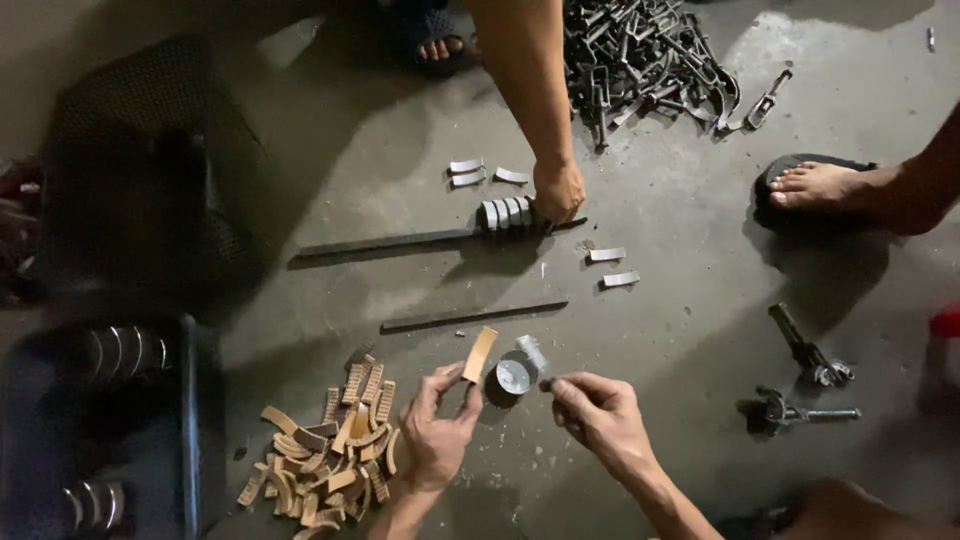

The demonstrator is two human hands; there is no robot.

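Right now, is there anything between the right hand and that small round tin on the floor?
Nothing visible. The right hand sits just right of the round tin, with only bare floor between. The left hand, holding a tan curved strip, is on the tin's other side.

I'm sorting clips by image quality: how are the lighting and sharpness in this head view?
Head view: light falls on the middle of the concrete floor, leaving the left side and the dark bin in deep shadow; the co-worker's arm casts a soft shadow leftward; the left hand, tan curved strip and right hand look slightly soft, without strong glare.
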